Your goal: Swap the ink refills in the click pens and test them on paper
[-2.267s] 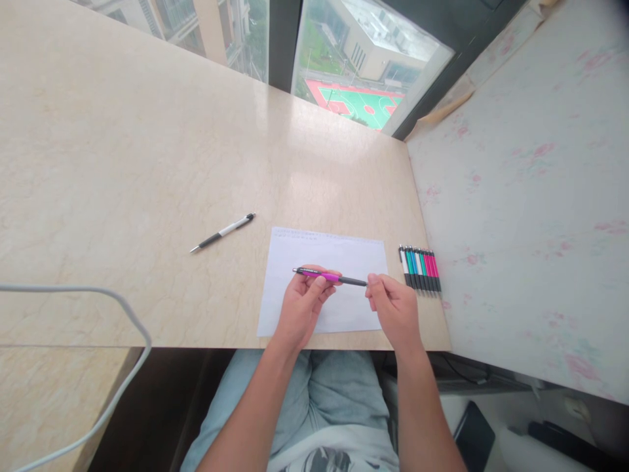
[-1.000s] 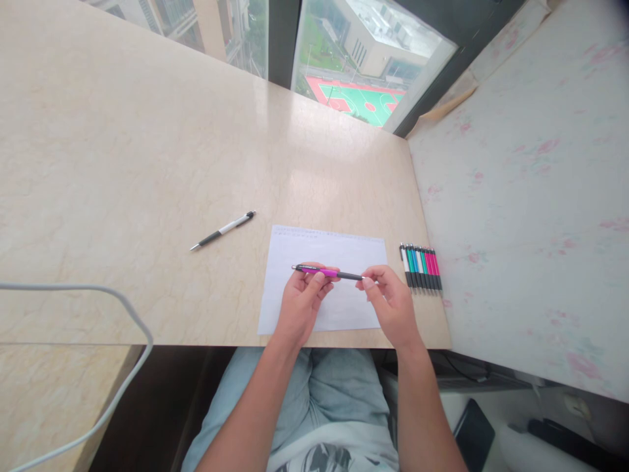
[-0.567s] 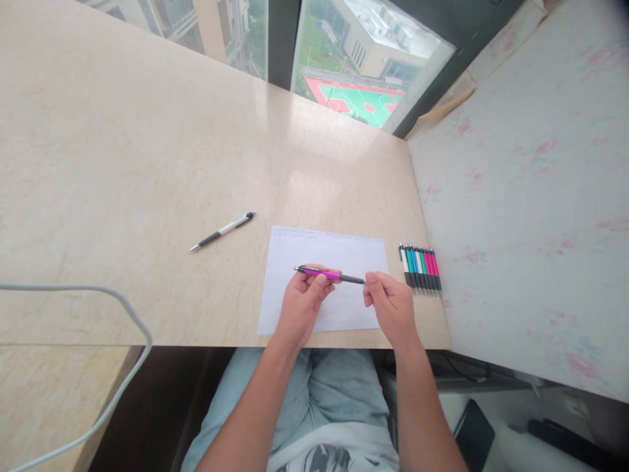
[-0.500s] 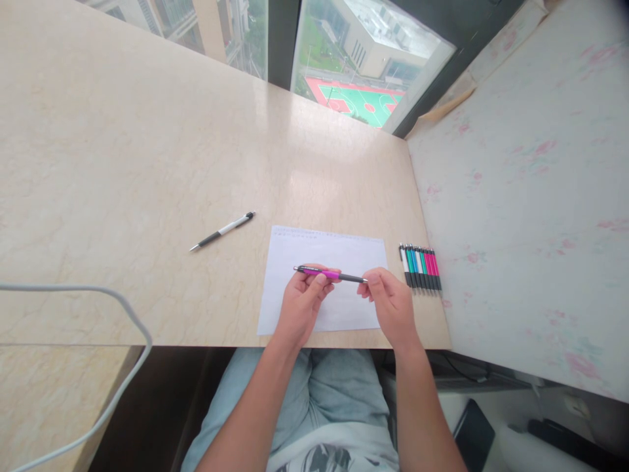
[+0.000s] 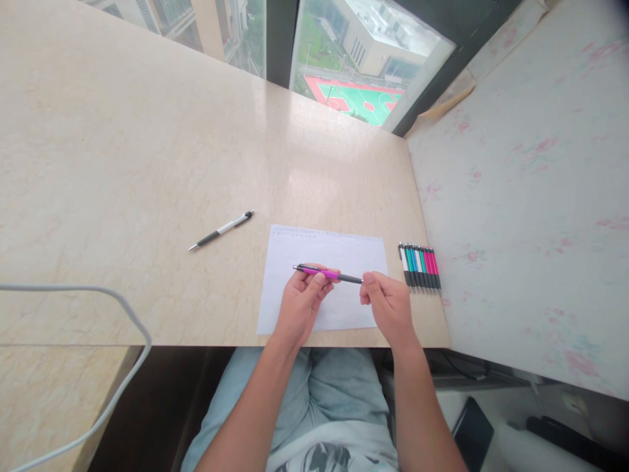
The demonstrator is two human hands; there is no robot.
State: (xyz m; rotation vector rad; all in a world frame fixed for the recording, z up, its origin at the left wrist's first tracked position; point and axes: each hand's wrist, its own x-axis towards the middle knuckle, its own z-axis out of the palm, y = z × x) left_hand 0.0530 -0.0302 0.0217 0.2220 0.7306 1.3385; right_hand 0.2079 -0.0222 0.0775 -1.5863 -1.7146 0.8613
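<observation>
A purple and black pen lies almost level above a white sheet of paper. My left hand is closed around its purple barrel, thumb on top. At the tip end, my right hand pinches the pen with thumb and curled fingers, which hide the point. Rows of small writing run along the paper's top edge. Left of the sheet rests a white and black pen, its tip toward the lower left.
Several pens in white, green, blue and pink lie side by side near the floral wall. A pale cable loops over the left of the marbled desk. Behind stands a window.
My right hand's fingers have curled in more tightly and shifted slightly left over the pen's tip. The left hand keeps its grip on the barrel.
</observation>
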